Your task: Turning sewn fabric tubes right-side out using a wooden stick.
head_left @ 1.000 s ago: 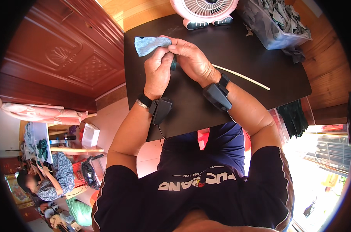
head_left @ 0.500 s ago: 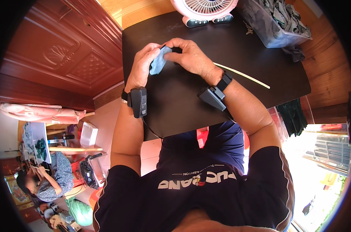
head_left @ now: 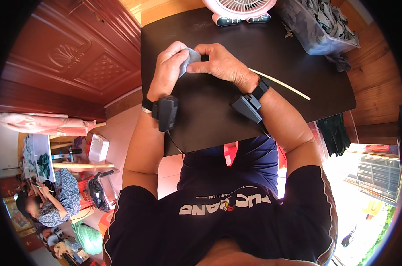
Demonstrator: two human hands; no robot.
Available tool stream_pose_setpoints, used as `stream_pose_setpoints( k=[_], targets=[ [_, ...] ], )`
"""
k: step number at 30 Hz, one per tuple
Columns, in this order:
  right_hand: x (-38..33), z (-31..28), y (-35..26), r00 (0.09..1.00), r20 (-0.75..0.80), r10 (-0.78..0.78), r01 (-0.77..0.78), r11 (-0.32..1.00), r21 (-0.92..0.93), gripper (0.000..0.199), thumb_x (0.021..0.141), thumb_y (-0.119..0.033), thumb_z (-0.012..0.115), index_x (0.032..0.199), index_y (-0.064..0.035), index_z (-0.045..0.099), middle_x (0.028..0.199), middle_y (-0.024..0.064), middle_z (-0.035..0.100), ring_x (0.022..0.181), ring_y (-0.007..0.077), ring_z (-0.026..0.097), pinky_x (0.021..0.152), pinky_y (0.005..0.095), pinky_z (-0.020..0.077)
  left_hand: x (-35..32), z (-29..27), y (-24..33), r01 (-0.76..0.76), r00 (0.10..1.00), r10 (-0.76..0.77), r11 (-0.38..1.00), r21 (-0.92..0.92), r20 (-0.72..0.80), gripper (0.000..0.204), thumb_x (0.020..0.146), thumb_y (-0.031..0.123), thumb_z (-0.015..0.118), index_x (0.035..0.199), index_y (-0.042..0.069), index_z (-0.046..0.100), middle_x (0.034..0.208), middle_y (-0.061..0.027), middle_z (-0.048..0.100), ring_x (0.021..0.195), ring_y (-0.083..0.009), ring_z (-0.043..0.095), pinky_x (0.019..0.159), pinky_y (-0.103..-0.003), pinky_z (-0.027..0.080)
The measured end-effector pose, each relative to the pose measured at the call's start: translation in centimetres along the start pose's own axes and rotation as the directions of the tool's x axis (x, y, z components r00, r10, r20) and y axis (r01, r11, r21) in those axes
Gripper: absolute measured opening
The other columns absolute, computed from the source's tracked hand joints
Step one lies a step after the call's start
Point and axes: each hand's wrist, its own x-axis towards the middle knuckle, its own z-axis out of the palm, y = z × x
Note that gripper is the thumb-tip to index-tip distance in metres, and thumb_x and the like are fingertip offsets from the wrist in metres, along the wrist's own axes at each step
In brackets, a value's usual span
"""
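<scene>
A small piece of light blue-grey cloth [head_left: 191, 58] is held up between my two hands, above the far left part of the dark table [head_left: 210, 111]. My left hand [head_left: 169, 62] is closed round its left side, with the thumb lying over it. From the right, the thumb and fingers of my right hand [head_left: 218, 64] pinch its edge. Part of the cloth is hidden behind the fingers. On the table to the right of my right wrist lies a thin pale stick [head_left: 283, 83].
A pink fan [head_left: 241, 11] stands at the table's far edge. At the far right is a clear bin [head_left: 327, 45] full of grey cloth pieces. Dark green cloth [head_left: 333, 135] hangs by the table's right edge. Another person [head_left: 61, 199] sits at the lower left.
The cloth has turned and shifted slightly right, its bluer face now less visible. My left hand has closed further over it, and my right fingers stay at its edge.
</scene>
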Motion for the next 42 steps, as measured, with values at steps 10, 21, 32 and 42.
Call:
stream_pose_setpoints(
  k=[10,21,32,42],
  targets=[
    [-0.2,-0.3,0.2,0.987,-0.072,-0.146,0.142,0.988,-0.056,0.035,0.077,-0.025,0.071,0.1,0.0006,0.062,0.121,0.0095,0.053,0.109,0.0201,0.052,0.1,0.0315,0.0351,1.0,-0.8,-2.3,0.291,0.944,-0.158,0.816,-0.5,0.291,0.027,0.089,0.012,0.041,0.108,-0.001,0.054,0.088,-0.0095,0.06,0.065,-0.0222,0.06,0.056,-0.033,0.05],
    [-0.3,-1.9,-0.4,0.967,0.243,-0.072,-0.057,0.873,0.485,0.036,0.083,-0.037,0.066,0.094,-0.0032,0.064,0.112,0.0056,0.056,0.101,0.0139,0.05,0.096,0.0284,0.0331,0.4,0.2,-1.6,0.198,0.95,-0.035,0.837,-0.51,0.311,0.023,0.085,0.008,0.046,0.108,0.005,0.051,0.086,-0.0079,0.059,0.071,-0.0185,0.061,0.062,-0.026,0.048],
    [0.0,-2.1,0.1,0.987,0.161,-0.001,-0.056,0.935,0.35,0.04,0.085,-0.036,0.065,0.102,-0.0008,0.062,0.121,0.0088,0.053,0.109,0.0148,0.048,0.099,0.0289,0.0316,0.2,1.3,-1.1,0.064,0.988,-0.023,0.96,-0.272,0.15,0.021,0.084,0.004,0.044,0.103,0.006,0.053,0.089,-0.0006,0.058,0.079,-0.0074,0.055,0.072,-0.018,0.041],
    [0.2,-3.2,0.8,0.991,0.116,-0.069,0.048,0.983,0.179,0.027,0.087,-0.029,0.063,0.091,-0.0015,0.063,0.136,0.0095,0.045,0.113,0.0171,0.047,0.101,0.0316,0.032,0.7,0.8,-3.2,0.154,0.975,-0.028,0.804,-0.574,0.222,0.022,0.083,0.004,0.043,0.103,0.004,0.052,0.092,-0.0062,0.059,0.088,-0.0168,0.058,0.068,-0.032,0.05]
  ],
)
